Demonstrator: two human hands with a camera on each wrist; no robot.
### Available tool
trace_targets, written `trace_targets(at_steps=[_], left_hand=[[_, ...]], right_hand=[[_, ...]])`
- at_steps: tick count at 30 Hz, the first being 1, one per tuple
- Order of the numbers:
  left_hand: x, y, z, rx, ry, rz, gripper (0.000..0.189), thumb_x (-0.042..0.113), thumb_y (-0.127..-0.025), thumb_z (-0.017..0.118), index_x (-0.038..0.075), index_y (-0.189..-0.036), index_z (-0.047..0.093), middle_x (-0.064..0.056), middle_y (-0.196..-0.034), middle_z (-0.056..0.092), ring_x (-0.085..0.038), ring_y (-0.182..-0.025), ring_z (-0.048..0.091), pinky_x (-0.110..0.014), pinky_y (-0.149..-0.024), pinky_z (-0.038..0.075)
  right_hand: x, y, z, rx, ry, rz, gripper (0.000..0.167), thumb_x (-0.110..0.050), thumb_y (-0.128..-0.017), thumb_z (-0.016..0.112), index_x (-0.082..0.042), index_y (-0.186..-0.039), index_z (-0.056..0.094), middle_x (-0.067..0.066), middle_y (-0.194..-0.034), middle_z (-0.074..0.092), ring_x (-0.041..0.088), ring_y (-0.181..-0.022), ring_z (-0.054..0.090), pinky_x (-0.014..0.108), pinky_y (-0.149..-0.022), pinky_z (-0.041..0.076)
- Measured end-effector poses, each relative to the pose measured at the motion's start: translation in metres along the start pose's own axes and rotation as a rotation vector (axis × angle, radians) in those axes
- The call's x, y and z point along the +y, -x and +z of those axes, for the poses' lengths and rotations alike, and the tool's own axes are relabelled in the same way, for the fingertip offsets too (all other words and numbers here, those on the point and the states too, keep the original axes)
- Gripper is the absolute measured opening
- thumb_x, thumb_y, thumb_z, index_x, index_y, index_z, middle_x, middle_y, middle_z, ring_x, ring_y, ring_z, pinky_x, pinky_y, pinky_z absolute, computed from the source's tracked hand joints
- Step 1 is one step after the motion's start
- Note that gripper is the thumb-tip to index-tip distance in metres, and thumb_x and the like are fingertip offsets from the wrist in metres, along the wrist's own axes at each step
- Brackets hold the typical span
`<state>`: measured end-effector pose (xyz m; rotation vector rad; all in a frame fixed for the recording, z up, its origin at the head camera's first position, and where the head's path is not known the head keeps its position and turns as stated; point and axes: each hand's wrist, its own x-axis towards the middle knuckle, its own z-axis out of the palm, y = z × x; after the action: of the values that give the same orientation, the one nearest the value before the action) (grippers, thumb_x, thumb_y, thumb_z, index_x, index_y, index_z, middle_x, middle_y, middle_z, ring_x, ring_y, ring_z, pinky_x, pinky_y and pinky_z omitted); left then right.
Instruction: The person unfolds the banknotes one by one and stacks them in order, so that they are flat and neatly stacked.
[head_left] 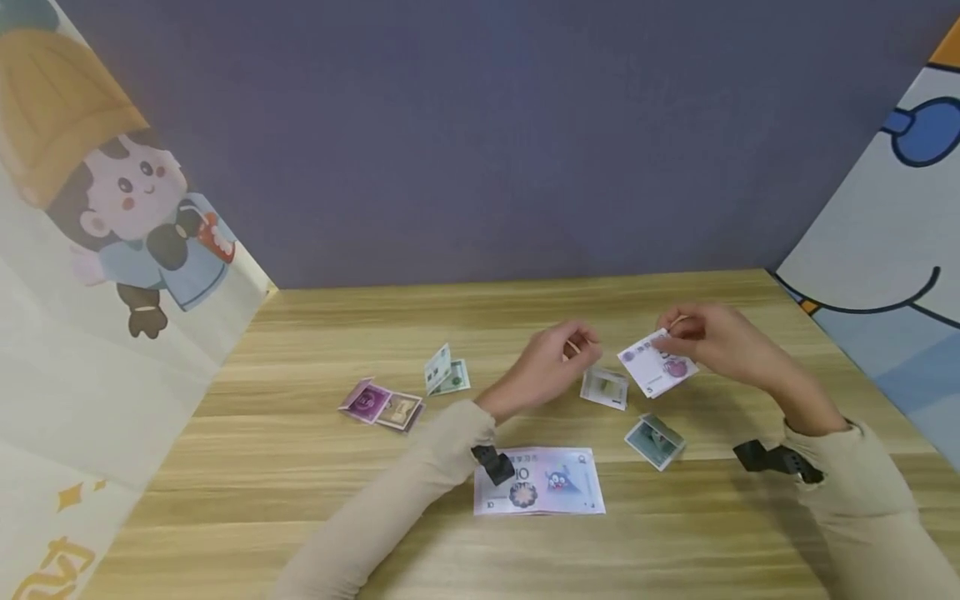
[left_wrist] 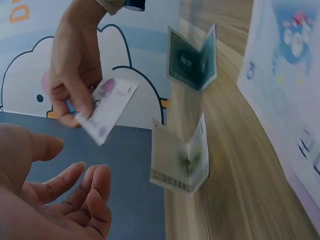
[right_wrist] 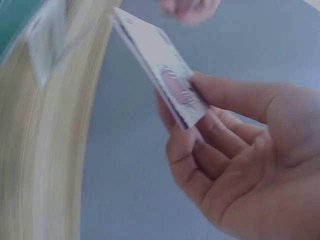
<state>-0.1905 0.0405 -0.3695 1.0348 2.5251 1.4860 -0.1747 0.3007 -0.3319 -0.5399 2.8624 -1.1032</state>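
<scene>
Between thumb and fingers, my right hand (head_left: 712,343) pinches a folded white-and-purple play banknote (head_left: 654,367), held above the table. The right wrist view shows that banknote (right_wrist: 162,70) doubled over, its fold edge-on. My left hand (head_left: 553,365) hovers to the left, fingers loosely bent; in the left wrist view this hand (left_wrist: 60,195) holds nothing. Below and between the hands a folded grey note (head_left: 606,390) stands half opened on the table. Closer to me lies a folded teal note (head_left: 655,442). A pale purple note marked 10 (head_left: 558,492) is spread flat near my left forearm.
At the left on the wooden table (head_left: 262,467) are a folded purple note (head_left: 367,402), a brown note (head_left: 399,410) overlapping it, and a green note (head_left: 450,379) with one half standing up. A dark grey panel (head_left: 480,150) rises behind, with cartoon-printed walls on both sides.
</scene>
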Motion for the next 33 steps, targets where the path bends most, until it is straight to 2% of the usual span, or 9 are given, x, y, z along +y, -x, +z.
trace_targets(at_steps=[3,9,13,18,24,29,33], left_hand=[[0.003,-0.001,0.003,0.016,0.045,-0.012,0.02,0.021,-0.1,0.06,0.006,-0.112,0.065,-0.001,-0.096,0.067,-0.009,-0.082,0.06,-0.018,-0.072,0.051],[0.0,0.006,-0.002,0.094,0.177,0.015,0.013,0.019,-0.101,0.06,0.01,-0.095,0.067,-0.006,-0.079,0.065,-0.025,-0.069,0.062,-0.022,-0.054,0.049],[-0.003,0.018,-0.014,0.075,0.217,0.052,0.014,0.019,-0.101,0.059,0.01,-0.093,0.066,-0.008,-0.076,0.062,-0.024,-0.066,0.06,-0.023,-0.051,0.044],[0.001,0.041,-0.037,0.036,0.2,0.087,0.013,0.015,-0.101,0.059,0.006,-0.095,0.066,-0.013,-0.08,0.063,-0.024,-0.065,0.06,-0.025,-0.053,0.046],[0.013,0.072,-0.061,0.074,0.149,0.125,0.012,0.012,-0.101,0.059,0.007,-0.095,0.067,0.0,-0.08,0.063,-0.017,-0.065,0.06,-0.033,-0.057,0.054],[0.017,0.094,-0.069,0.063,0.097,0.151,0.012,0.016,-0.1,0.061,0.01,-0.098,0.071,0.004,-0.079,0.064,-0.01,-0.062,0.056,-0.025,-0.054,0.05],[0.014,0.108,-0.066,0.072,0.034,0.18,0.011,0.016,-0.098,0.063,0.01,-0.098,0.072,0.007,-0.078,0.066,-0.006,-0.06,0.054,-0.024,-0.051,0.049]], right_hand=[[-0.017,0.002,0.005,0.03,-0.07,-0.031,0.016,-0.014,-0.094,0.071,-0.005,-0.103,0.062,0.007,-0.089,0.072,0.013,-0.072,0.063,0.025,-0.058,0.047],[-0.038,-0.001,0.019,0.025,-0.207,-0.092,0.017,-0.019,-0.097,0.067,-0.007,-0.108,0.061,0.007,-0.092,0.072,0.018,-0.075,0.067,0.027,-0.061,0.051],[-0.044,-0.002,0.029,0.003,-0.324,-0.111,0.022,-0.023,-0.104,0.055,-0.003,-0.112,0.061,0.011,-0.097,0.069,0.02,-0.082,0.067,0.028,-0.068,0.056],[-0.058,-0.004,0.048,-0.117,-0.498,-0.112,0.042,-0.03,-0.11,0.035,0.004,-0.12,0.058,0.015,-0.103,0.065,0.023,-0.088,0.067,0.032,-0.077,0.058],[-0.075,0.0,0.071,-0.324,-0.752,-0.044,0.052,-0.04,-0.109,0.031,0.001,-0.133,0.052,0.014,-0.115,0.062,0.024,-0.099,0.065,0.035,-0.086,0.056],[-0.085,0.006,0.094,-0.46,-0.928,-0.054,0.047,-0.037,-0.11,0.029,-0.007,-0.141,0.049,0.01,-0.13,0.061,0.023,-0.113,0.062,0.035,-0.092,0.054],[-0.092,0.013,0.111,-0.481,-0.994,-0.035,0.046,-0.036,-0.11,0.031,-0.01,-0.142,0.05,0.009,-0.129,0.063,0.023,-0.109,0.064,0.035,-0.086,0.055]])
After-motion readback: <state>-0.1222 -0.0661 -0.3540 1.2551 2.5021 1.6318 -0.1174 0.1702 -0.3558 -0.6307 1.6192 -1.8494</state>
